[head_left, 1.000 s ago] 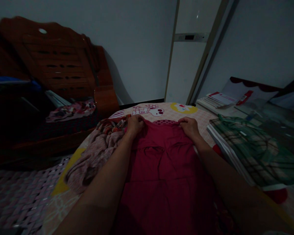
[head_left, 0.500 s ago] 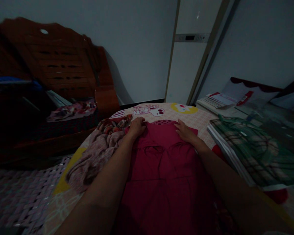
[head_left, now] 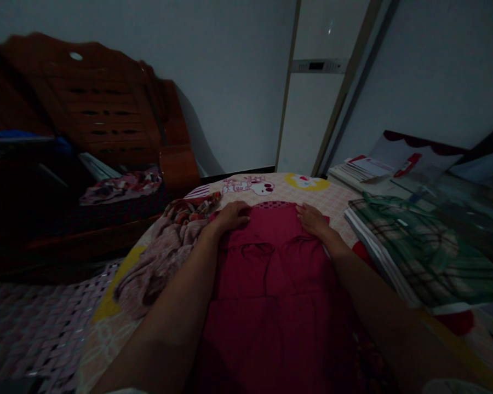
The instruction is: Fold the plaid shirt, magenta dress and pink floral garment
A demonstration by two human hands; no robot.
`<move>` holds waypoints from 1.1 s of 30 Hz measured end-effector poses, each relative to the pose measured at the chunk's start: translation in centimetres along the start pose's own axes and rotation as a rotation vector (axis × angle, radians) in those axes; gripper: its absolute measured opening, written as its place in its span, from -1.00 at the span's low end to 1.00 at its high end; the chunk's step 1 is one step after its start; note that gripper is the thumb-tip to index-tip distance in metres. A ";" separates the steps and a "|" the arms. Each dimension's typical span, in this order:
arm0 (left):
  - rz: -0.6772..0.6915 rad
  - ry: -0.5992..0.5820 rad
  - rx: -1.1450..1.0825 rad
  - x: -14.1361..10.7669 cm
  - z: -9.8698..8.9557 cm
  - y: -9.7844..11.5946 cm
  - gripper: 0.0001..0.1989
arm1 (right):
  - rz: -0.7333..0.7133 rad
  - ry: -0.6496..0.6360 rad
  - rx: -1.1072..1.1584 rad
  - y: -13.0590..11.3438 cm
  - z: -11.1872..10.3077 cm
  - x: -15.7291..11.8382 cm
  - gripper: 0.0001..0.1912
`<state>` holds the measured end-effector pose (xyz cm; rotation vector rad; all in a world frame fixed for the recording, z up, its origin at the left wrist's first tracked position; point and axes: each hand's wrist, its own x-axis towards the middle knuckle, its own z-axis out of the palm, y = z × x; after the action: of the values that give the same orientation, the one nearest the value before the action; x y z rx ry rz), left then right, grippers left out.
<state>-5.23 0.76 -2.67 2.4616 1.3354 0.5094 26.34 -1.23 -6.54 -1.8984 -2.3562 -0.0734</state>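
A crimson garment [head_left: 267,334] is spread lengthwise in front of me, with a gathered seam across its upper part and a dotted strip showing at its far neck edge. My left hand [head_left: 231,215] rests on its upper left corner, fingers stretched over the cloth and thumb apart. On the upper right corner lies my right hand [head_left: 312,220], its fingers extended on the fabric. Both hands look open, though the dim light blurs the fingertips. A crumpled mauve cloth [head_left: 164,257] lies just left of my left forearm, touching a patterned orange-brown cloth [head_left: 193,208].
Beneath everything is a printed bedsheet [head_left: 238,187] with cartoon figures. A folded green plaid cloth [head_left: 423,246] lies at right, before papers [head_left: 370,167] on a side surface. A wooden chair [head_left: 102,109] stands at left; a tall white cabinet-like unit [head_left: 308,115] is behind.
My left hand has shifted slightly right and nearer to me along the garment's top. My right hand has moved a little, its fingers now closer together. The garment stays laid out.
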 end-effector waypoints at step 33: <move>-0.474 0.035 0.168 -2.5 -3.7 -3.0 -0.80 | -0.420 -0.109 0.274 -5.4 -1.4 -2.2 -0.41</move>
<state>-10.39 0.54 -1.05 2.1482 1.9662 0.3339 21.65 -4.69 -5.19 -1.2987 -2.6356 0.3073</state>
